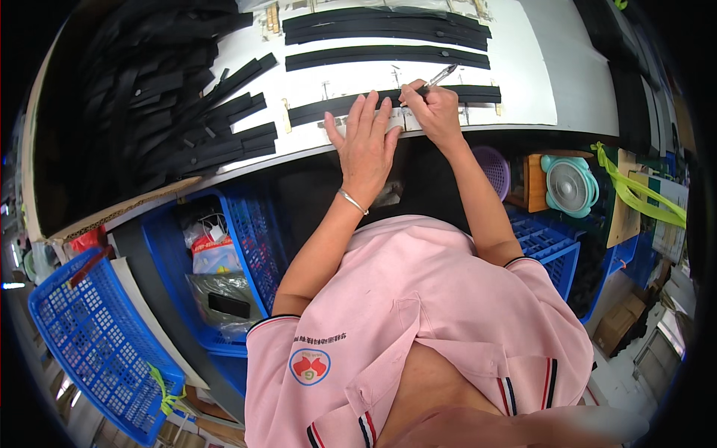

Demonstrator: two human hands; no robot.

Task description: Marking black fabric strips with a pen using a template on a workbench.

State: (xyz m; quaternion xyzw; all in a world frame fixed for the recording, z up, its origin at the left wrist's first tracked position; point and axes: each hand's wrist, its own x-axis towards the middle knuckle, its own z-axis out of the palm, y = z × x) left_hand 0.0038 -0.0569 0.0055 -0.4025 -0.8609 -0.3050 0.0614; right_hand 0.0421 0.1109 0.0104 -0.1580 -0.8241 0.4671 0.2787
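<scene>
A long black fabric strip lies flat along the near edge of a white board with marks on it. The fingers of my left hand are stretched out and pressed on the strip and the board's edge. To its right, my right hand grips a pen, its clear barrel pointing up to the right; the tip is hidden under my fingers, at the strip. Farther back lie another black strip and a stack of black strips.
A heap of black strips with small tabs fills the table's left side. Below the table are blue plastic crates, one holding bags and a black phone. At right stand a purple basket and a turquoise fan.
</scene>
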